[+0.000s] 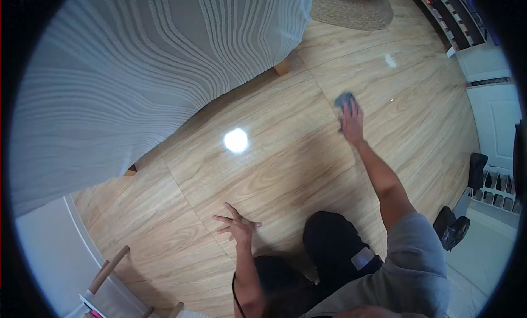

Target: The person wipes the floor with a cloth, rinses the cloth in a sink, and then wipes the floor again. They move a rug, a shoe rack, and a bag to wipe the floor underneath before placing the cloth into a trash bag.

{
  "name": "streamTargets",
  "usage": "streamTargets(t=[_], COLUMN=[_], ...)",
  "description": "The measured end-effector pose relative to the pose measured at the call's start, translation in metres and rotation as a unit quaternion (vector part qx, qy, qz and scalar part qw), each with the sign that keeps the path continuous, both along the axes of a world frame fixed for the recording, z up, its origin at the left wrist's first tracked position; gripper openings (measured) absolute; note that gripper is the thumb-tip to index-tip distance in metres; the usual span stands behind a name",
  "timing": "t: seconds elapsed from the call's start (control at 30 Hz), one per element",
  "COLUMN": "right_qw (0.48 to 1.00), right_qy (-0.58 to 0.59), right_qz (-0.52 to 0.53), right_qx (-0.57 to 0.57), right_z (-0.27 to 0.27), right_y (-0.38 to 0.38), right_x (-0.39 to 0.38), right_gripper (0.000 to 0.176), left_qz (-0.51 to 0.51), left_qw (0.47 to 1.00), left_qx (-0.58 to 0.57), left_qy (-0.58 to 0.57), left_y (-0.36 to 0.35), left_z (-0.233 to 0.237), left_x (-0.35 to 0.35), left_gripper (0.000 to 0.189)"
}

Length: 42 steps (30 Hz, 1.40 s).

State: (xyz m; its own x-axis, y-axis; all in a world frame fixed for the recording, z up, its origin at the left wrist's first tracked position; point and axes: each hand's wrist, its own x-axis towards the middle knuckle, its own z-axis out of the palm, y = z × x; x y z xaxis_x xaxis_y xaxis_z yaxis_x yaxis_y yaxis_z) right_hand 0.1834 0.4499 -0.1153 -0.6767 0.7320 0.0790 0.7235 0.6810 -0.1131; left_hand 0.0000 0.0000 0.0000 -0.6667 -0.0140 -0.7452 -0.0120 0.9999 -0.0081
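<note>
Under the right hand (353, 123), a grey cloth (344, 100) is gripped, apparently against the floor (274, 170); the left hand (240, 228) is held open, fingers spread. For any further cloth movement, even pressure is judged necessary. Beyond the left hand, a striped cover (143, 82) is noted.

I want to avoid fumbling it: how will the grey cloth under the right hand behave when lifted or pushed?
The grey cloth looks soft and rumpled under the right hand, so it would probably sag when lifted. It looks small, so likely light. The glossy floor suggests it may slide easily.
</note>
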Motion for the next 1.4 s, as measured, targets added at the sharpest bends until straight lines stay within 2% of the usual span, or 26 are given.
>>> streamTargets(t=[0.07,0.1,0.13,0.2,0.43,0.5,0.53,0.57,0.6,0.63,0.67,0.7,0.77,0.8,0.83,0.87,0.9,0.93,0.97,1.03,1.07,1.1,1.17,1.27,1.33,1.4], right_qw=[0.996,0.992,0.982,0.94,0.958,0.957,0.956,0.955,0.948,0.934,0.917,0.898,0.861,0.846,0.788,0.77,0.742,0.795,0.824,0.836,0.846,0.844,0.845,0.834,0.861,0.858], right_qy=[-0.046,-0.045,0.037,-0.052,0.005,0.048,0.052,-0.021,-0.094,-0.072,-0.053,-0.05,-0.074,-0.237,-0.389,-0.4,-0.402,-0.259,-0.109,-0.09,-0.078,-0.105,-0.117,-0.086,-0.038,-0.054], right_qz=[0.069,0.111,0.149,0.27,0.261,0.238,0.245,0.264,0.28,0.326,0.373,0.41,0.473,0.368,0.237,0.348,0.451,0.43,0.402,0.401,0.392,0.369,0.353,0.307,0.246,0.229], right_qx=[-0.027,-0.034,-0.108,-0.202,-0.12,-0.158,-0.151,-0.133,-0.117,-0.126,-0.134,-0.152,-0.169,-0.303,-0.414,-0.354,-0.289,-0.34,-0.384,-0.363,-0.353,-0.374,-0.385,-0.45,-0.444,-0.456], right_z=[-0.005,0.033,0.025,0.068,0.051,0.06,0.068,0.075,0.082,0.074,0.059,0.055,0.074,0.111,0.149,0.152,0.144,0.149,0.163,0.248,0.296,0.337,0.42,0.536,0.591,0.671], right_y=[-0.072,-0.077,-0.121,-0.185,-0.202,-0.203,-0.204,-0.21,-0.221,-0.235,-0.25,-0.263,-0.288,-0.298,-0.302,-0.301,-0.297,-0.296,-0.295,-0.292,-0.293,-0.29,-0.284,-0.281,-0.277,-0.273], right_x=[0.017,0.079,0.09,0.065,0.059,0.055,0.06,0.061,0.067,0.087,0.119,0.156,0.214,0.219,0.222,0.236,0.258,0.281,0.294,0.29,0.287,0.284,0.273,0.262,0.259,0.247], right_gripper=[0.073,0.077,0.079,0.076,0.074,0.064,0.064,0.059,0.054,0.054,0.055,0.053,0.046,0.043,0.04,0.039,0.038,0.039,0.039,0.04,0.041,0.041,0.04,0.038,0.038,0.034], left_qz=[-0.039,-0.038,-0.015,0.031,0.055,-0.038,-0.204,-0.2,-0.144,-0.087,-0.084,-0.116,-0.172,-0.197,-0.251,-0.305,-0.324,-0.312,-0.327,-0.346,-0.359,-0.278,-0.232,-0.069,-0.038,-0.009], left_qw=[0.998,0.999,1.0,0.999,0.997,0.995,0.978,0.978,0.981,0.963,0.964,0.966,0.971,0.97,0.962,0.949,0.941,0.943,0.929,0.923,0.907,0.92,0.918,0.89,0.901,0.912], left_qx=[-0.03,0.026,0.013,0.01,0.05,0.081,0.021,0.022,0.128,0.234,0.237,0.21,0.134,0.099,0.088,0.075,0.1,0.109,0.169,0.149,0.203,0.223,0.255,0.394,0.389,0.37], left_qy=[0.025,0.002,-0.002,-0.002,0.017,0.035,0.047,0.06,-0.021,-0.1,-0.089,-0.092,-0.099,-0.101,-0.066,-0.028,-0.016,-0.026,-0.038,-0.08,-0.083,-0.162,-0.196,-0.217,-0.19,-0.175], left_y=[-0.008,0.014,0.012,0.006,-0.007,-0.019,-0.032,-0.041,-0.051,-0.055,-0.059,-0.062,-0.093,-0.107,-0.123,-0.144,-0.161,-0.181,-0.205,-0.242,-0.267,-0.276,-0.288,-0.321,-0.326,-0.328], left_z=[0.001,-0.001,0.006,0.008,0.01,-0.009,-0.04,-0.029,-0.014,0.002,0.016,0.028,0.059,0.075,0.076,0.08,0.103,0.116,0.139,0.192,0.213,0.269,0.392,0.492,0.545,0.601], left_x=[-0.013,0.028,0.027,0.012,0.023,0.021,0.014,0.002,-0.007,-0.015,-0.02,-0.019,-0.02,-0.023,-0.019,-0.012,0.003,0.022,0.042,0.099,0.13,0.159,0.214,0.291,0.329,0.365], left_gripper=[0.14,0.14,0.142,0.143,0.139,0.139,0.136,0.136,0.132,0.129,0.129,0.12,0.109,0.106,0.1,0.095,0.09,0.088,0.086,0.08,0.079,0.079,0.07,0.064,0.063,0.062])
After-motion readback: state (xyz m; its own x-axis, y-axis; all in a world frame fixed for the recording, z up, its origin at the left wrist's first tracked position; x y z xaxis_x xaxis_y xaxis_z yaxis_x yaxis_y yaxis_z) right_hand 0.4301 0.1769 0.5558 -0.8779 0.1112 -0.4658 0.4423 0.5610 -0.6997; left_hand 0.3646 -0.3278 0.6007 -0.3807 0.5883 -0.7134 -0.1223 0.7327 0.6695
